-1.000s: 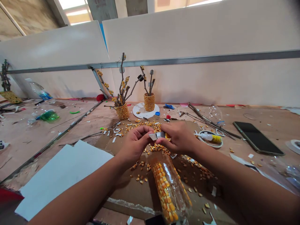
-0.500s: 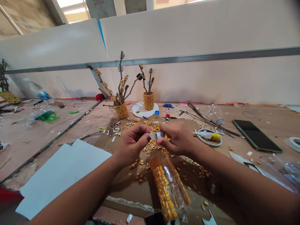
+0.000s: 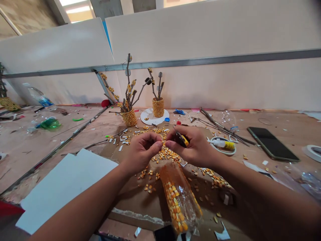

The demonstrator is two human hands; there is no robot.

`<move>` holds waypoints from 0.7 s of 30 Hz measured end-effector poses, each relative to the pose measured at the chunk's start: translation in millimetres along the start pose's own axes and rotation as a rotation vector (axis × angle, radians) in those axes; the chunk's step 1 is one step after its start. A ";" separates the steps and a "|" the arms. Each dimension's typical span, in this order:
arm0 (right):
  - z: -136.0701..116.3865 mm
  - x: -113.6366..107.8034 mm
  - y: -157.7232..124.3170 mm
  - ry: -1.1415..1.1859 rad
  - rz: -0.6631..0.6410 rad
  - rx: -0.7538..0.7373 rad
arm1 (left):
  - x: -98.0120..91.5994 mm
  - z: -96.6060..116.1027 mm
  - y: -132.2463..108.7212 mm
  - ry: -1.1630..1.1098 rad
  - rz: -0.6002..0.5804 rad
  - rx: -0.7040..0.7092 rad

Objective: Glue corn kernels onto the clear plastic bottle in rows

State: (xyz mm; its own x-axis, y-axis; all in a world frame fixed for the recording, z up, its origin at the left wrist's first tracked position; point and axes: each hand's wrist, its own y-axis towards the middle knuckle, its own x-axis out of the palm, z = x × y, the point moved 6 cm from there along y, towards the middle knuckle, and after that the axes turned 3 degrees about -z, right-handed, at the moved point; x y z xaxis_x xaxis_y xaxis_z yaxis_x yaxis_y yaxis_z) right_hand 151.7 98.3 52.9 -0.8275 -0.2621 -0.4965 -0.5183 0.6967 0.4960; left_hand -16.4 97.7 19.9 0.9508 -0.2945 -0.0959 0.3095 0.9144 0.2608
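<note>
Knife (image 3: 185,142), yellow and black, held in the curled right hand (image 3: 197,144), beyond the far end of the clear bottle (image 3: 177,201) and a little to its right. Long axis of the knife slanting forward and left, front end tipped away from the bottle; blade too small to make out. Fingers of the right hand closed around the handle, thumb reaching toward the left hand (image 3: 144,150). Left hand placed beyond the bottle's far end and to its left: thumb and forefinger drawn together in a pinch, other fingers bent behind. Anything small between those fingertips: cannot tell. Between the hands, only a narrow gap, just beyond the bottle's far end. Right hand wrapped around the knife, so nearest to it; left hand just beside.

Bottle resting over the cardboard (image 3: 134,202), apart from both hands, long axis running from near the hands back toward the body, near end slanting slightly right. Rows of corn on its left side and right edge, bare plastic between. Loose kernels (image 3: 170,154) thick just beyond the bottle, more on both sides of it. Left of the bottle, white sheets (image 3: 67,187). Beyond it and right, a glue tube (image 3: 222,144); farther right, a phone (image 3: 273,143). Well beyond the bottle, two corn-covered pots (image 3: 129,118) holding twigs.
</note>
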 end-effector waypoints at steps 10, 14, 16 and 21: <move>-4.5 0.9 -3.2 -0.118 0.033 -0.353 | 9.2 -11.3 3.4 -0.124 -0.136 -0.103; -7.7 -7.2 -0.1 -0.171 -0.010 -0.281 | 6.0 -8.0 7.3 -0.094 -0.254 -0.139; -10.1 -13.2 1.1 -0.171 -0.113 -0.158 | 3.3 -3.6 8.3 -0.002 -0.381 -0.159; -25.5 -9.8 -15.3 -0.129 -0.622 0.084 | 8.2 -14.9 -3.2 0.379 -0.786 -0.322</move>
State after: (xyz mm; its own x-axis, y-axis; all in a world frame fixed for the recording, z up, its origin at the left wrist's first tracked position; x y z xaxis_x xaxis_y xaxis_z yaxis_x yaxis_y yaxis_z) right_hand 162.2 73.2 68.3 -0.3422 -0.5554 -0.7580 -0.8701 0.4919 0.0324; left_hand -9.7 96.4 4.0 0.3850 -0.8035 -0.4540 0.7915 0.5404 -0.2854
